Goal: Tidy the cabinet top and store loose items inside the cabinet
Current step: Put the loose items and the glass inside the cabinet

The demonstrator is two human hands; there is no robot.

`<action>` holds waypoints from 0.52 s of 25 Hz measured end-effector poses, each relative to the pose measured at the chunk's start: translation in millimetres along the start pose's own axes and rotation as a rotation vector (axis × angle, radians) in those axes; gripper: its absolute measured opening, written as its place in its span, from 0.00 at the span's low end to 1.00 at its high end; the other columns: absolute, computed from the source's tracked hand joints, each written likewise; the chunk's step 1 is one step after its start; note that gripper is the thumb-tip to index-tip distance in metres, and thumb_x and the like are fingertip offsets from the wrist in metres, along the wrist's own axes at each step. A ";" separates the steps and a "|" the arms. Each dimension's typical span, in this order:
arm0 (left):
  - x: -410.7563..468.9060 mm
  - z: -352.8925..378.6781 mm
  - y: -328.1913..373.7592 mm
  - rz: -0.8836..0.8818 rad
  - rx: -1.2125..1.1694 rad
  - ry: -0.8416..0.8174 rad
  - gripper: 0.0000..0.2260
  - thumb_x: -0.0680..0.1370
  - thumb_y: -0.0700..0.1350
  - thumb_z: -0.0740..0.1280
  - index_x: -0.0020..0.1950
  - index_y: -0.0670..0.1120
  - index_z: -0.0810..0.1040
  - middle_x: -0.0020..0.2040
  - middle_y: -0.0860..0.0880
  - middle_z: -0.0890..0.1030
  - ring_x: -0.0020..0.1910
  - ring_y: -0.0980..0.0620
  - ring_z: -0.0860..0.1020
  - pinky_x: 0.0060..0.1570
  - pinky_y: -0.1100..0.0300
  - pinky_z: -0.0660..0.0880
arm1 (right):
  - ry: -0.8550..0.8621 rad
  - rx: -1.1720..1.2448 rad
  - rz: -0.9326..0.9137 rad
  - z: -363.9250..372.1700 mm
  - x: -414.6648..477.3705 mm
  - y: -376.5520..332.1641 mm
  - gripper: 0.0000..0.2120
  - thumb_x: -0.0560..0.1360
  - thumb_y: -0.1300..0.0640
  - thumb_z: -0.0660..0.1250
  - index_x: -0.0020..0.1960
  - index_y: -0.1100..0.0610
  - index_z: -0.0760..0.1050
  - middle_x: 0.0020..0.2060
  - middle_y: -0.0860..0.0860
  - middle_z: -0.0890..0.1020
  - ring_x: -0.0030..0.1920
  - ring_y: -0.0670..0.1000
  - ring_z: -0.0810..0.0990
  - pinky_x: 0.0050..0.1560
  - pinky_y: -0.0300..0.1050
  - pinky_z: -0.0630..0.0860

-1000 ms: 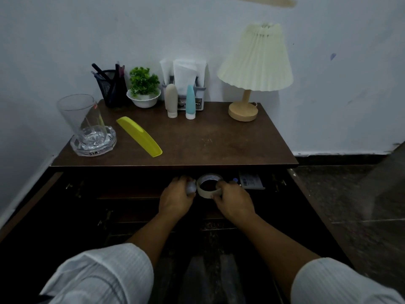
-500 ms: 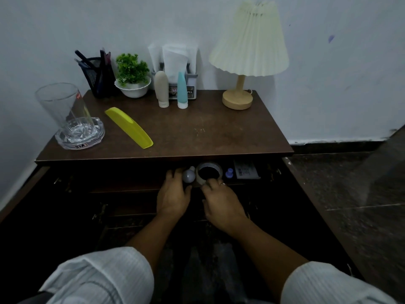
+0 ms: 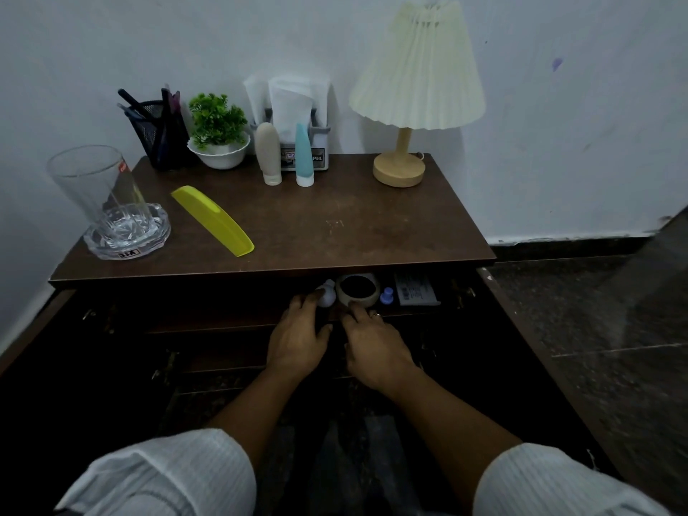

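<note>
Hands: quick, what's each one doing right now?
Left hand: open, fingertips at the small white bottle, not gripping it.
Right hand: open, fingertips against the tape roll, holding nothing.

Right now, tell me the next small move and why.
Probably lift the left hand out and reach for the yellow comb: the tape roll and small white bottle already sit on the shelf inside, while the comb lies loose on the cabinet top.

A: Wore what on the arms?
B: Wore white, finely striped cloth, bunched above bare forearms: left sleeve, right sleeve.
A: Spotted anything else?
B: Spotted a thin ring on the right hand.
</note>
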State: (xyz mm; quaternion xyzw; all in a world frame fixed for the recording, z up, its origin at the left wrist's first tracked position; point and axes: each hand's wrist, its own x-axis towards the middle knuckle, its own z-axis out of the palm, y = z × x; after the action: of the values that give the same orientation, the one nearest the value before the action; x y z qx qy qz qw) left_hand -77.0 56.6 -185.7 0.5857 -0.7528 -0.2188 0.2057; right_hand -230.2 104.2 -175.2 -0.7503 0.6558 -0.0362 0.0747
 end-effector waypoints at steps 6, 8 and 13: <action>5.2 3.8 5.9 0.002 -0.007 -0.018 0.30 0.76 0.48 0.70 0.77 0.50 0.65 0.72 0.45 0.71 0.70 0.43 0.71 0.59 0.50 0.75 | -0.002 0.019 0.038 -1.3 1.3 2.7 0.25 0.74 0.58 0.66 0.70 0.58 0.69 0.72 0.57 0.68 0.64 0.61 0.73 0.54 0.54 0.78; 4.6 3.3 6.7 0.007 -0.010 -0.036 0.31 0.76 0.49 0.71 0.78 0.50 0.64 0.73 0.46 0.71 0.71 0.43 0.70 0.62 0.50 0.75 | -0.027 0.020 0.046 -3.1 0.7 3.4 0.26 0.74 0.57 0.66 0.71 0.58 0.68 0.73 0.57 0.66 0.65 0.61 0.72 0.54 0.54 0.78; -3.6 -15.6 11.4 0.007 -0.015 -0.055 0.30 0.76 0.49 0.71 0.77 0.49 0.66 0.71 0.45 0.72 0.69 0.43 0.72 0.61 0.49 0.75 | -0.038 0.048 0.022 -20.4 -6.4 -4.8 0.24 0.75 0.57 0.66 0.70 0.58 0.68 0.72 0.57 0.66 0.64 0.63 0.73 0.54 0.55 0.77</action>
State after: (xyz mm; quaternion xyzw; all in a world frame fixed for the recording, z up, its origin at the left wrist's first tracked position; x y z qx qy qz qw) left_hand -76.4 61.2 -166.7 0.5755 -0.7584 -0.2398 0.1901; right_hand -229.5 109.8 -154.1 -0.7416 0.6614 -0.0369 0.1056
